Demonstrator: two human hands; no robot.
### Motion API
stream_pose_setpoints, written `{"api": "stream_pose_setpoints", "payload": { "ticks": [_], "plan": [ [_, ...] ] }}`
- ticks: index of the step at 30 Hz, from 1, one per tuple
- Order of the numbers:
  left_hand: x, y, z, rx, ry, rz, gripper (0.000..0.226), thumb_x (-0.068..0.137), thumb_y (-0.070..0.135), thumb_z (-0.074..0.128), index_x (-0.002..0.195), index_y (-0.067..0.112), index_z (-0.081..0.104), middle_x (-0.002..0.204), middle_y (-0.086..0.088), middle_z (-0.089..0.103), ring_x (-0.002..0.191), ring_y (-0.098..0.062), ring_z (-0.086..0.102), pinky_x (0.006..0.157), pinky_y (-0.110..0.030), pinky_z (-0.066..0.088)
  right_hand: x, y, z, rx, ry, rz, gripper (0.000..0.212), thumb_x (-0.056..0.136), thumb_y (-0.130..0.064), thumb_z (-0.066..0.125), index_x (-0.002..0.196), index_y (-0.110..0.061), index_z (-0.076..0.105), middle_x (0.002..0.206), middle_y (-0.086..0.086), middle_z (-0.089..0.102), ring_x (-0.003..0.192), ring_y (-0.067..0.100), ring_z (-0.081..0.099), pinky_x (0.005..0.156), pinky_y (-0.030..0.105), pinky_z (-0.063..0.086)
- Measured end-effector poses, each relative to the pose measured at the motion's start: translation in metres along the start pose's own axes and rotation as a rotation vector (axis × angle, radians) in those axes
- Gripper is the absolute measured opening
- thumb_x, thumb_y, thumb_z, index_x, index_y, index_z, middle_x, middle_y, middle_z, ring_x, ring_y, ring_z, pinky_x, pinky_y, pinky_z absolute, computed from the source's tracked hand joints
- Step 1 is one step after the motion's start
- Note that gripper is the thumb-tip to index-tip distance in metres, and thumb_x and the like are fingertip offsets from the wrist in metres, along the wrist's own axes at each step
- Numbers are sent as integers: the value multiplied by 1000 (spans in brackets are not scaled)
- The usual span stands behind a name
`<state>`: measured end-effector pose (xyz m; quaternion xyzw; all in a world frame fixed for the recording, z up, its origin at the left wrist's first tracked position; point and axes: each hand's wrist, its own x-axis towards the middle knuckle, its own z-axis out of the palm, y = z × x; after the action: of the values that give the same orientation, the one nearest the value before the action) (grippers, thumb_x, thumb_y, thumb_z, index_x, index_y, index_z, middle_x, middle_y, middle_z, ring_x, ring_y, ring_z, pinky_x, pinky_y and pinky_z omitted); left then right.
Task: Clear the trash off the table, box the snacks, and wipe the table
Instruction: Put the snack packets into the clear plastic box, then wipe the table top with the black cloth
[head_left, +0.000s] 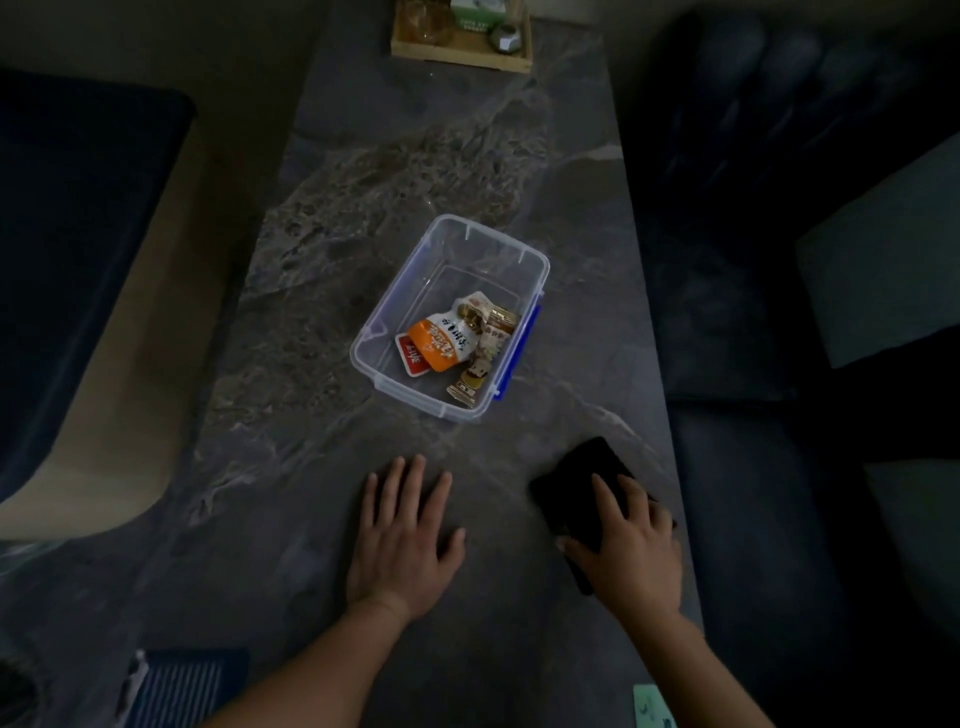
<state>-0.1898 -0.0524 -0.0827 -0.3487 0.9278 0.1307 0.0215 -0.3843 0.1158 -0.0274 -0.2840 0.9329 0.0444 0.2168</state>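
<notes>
The long grey table with a marble pattern (322, 249) was dim, and most of its top was bare. Near the middle sat a clear plastic box with blue clips on its right side (384, 306), turned a little at a slant. Inside it, at the near end, lay the snacks — an orange and white snack pouch (441, 340), a small red packet (413, 356) tucked just beside it on the left, and a gold and brown wrapped snack (475, 374) on the right, touching the pouch. The far half of the box had nothing in it. The box had no lid on. Close to the person, the left hand (402, 540) lay flat on the table with its fingers spread wide, and it held nothing. The right hand (631, 553) pressed down on a dark, almost black cloth (576, 483) that lay on the table near the right edge — the fingers were bent over the near part of the cloth, and the far part stuck out past them. The two hands were apart, and both were nearer to the person than the box. At the far end of the table stood a light wooden tray (462, 54) with a few small things in it; they were too dim to name. A dark blue sofa (779, 208) ran along the right side of the table, and a dark blue seat with a tan side (78, 208) was on the left.
</notes>
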Motion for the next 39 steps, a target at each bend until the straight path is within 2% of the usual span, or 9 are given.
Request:
{"api": "stream_pose_setpoints", "payload": {
  "ticks": [8,11,16,19,22,24,28,34,39],
  "plan": [
    [0,0,5,51,34,-5,70,83,58,43,146,27,39,157,-13,33,147,-33,22,120,-55,14,31,18,-6,97,168,-90,48,91,-23,67,138,-27,57,136,6,51,113,35,51,77,40,54],
    [-2,0,5,53,50,-10,70,84,59,42,146,27,39,157,-13,33,147,-33,23,120,-55,13,39,22,-17,263,111,-111,48,87,-24,74,134,-19,62,125,8,55,104,30,58,80,40,53],
    [-1,2,1,65,38,-7,69,86,59,36,146,26,39,157,-14,33,146,-34,23,120,-55,14,-20,29,-33,417,215,-62,32,85,-30,73,115,-22,67,105,-4,53,75,12,53,59,29,47],
    [-2,1,3,59,34,1,69,86,59,34,146,25,38,157,-14,32,146,-35,21,120,-57,15,-92,40,-16,313,241,-68,36,81,-42,69,115,-33,62,107,-11,46,88,11,52,68,33,54],
    [-2,-2,5,58,4,7,72,87,62,29,149,26,32,160,-13,25,148,-33,14,121,-56,10,-145,37,31,141,163,-34,57,78,-60,57,129,-36,54,136,-5,43,119,23,46,94,38,49],
    [0,-4,4,50,-27,15,73,87,64,28,150,27,28,162,-12,21,149,-32,10,121,-55,6,-163,27,70,120,16,-24,82,81,-73,48,153,-40,26,165,0,14,147,32,20,117,44,28],
    [4,-10,-5,22,-65,46,71,90,62,33,151,27,26,162,-12,21,149,-32,11,121,-54,6,-168,16,125,76,72,-45,82,84,-88,14,153,-52,-13,167,-9,-19,153,25,-21,123,49,-7],
    [-58,-42,-26,-127,150,197,57,94,42,47,146,22,35,157,-14,32,147,-35,21,121,-54,14,-162,15,140,65,200,-53,82,90,-82,16,159,-42,-3,167,-8,-21,152,22,-24,123,51,-10],
    [-169,-125,-12,-135,191,19,57,96,48,36,143,16,42,151,-17,38,141,-39,29,114,-58,27,-169,3,142,89,258,-50,75,95,-72,18,160,-36,6,168,-8,-12,154,24,-16,124,53,-5]
  ]
}}
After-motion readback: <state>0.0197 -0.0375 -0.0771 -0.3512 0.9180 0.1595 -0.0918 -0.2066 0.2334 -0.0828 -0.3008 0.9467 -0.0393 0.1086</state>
